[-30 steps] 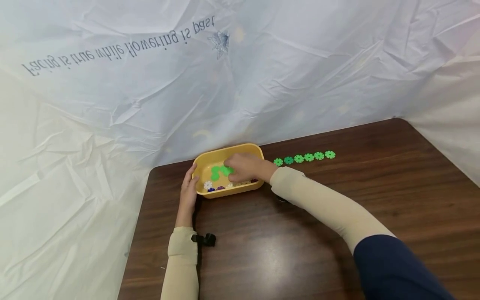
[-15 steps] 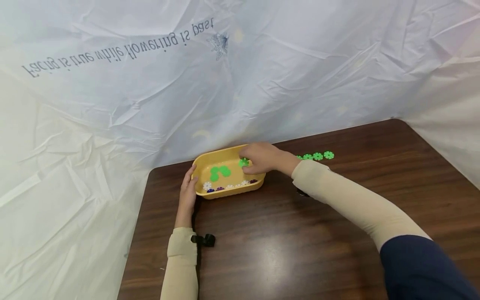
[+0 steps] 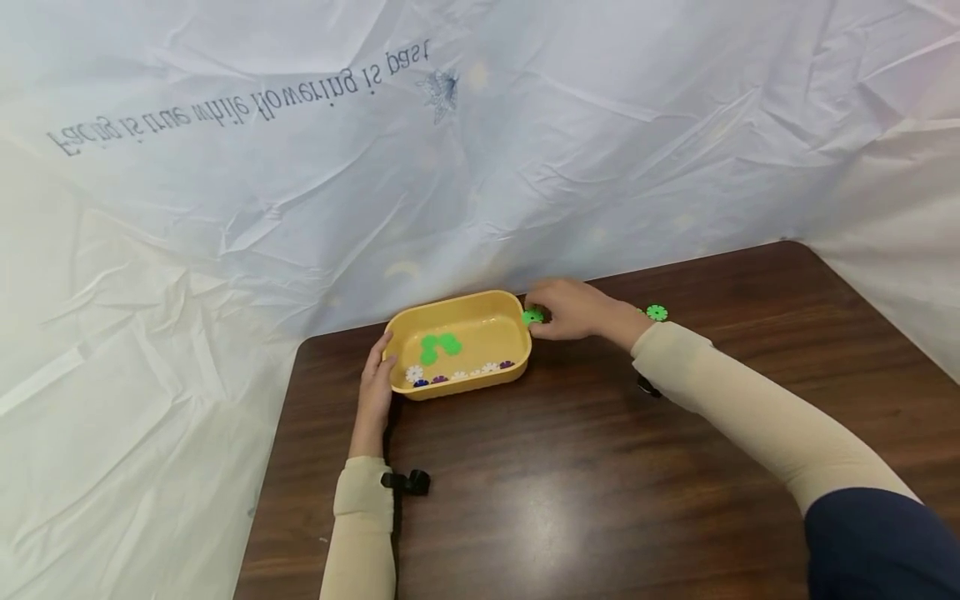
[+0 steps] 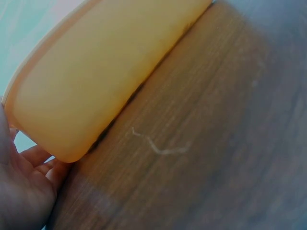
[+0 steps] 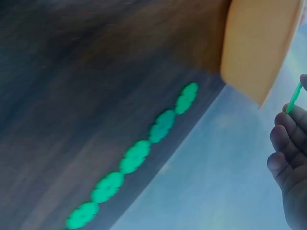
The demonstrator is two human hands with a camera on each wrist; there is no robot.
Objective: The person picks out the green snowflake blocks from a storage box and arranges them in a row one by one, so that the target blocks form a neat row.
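My right hand (image 3: pixel 570 310) pinches a bright green snowflake disc (image 3: pixel 533 317) between thumb and fingertips, at the right end of the yellow plastic tray (image 3: pixel 480 383). The right wrist view has this disc (image 5: pixel 294 98) edge-on, raised above the table. My left hand (image 3: pixel 377 385) grips the tray's left end, thumb at the rim and fingers along the outer wall. Several green discs (image 3: pixel 440 346) lie inside the tray. White, blue and purple discs (image 3: pixel 439 380) line its near side.
A row of green discs (image 5: pixel 135 156), one a darker green, lies along the table's far edge, right of the tray. In the head view my right hand and wrist hide most of it. Behind the dark wooden table (image 3: pixel 480 500) hangs a white printed sheet (image 3: pixel 480 167).
My right hand has lifted a green disc out of the tray and carried it right, past the tray's right rim. My left hand has stayed at the tray's left end.
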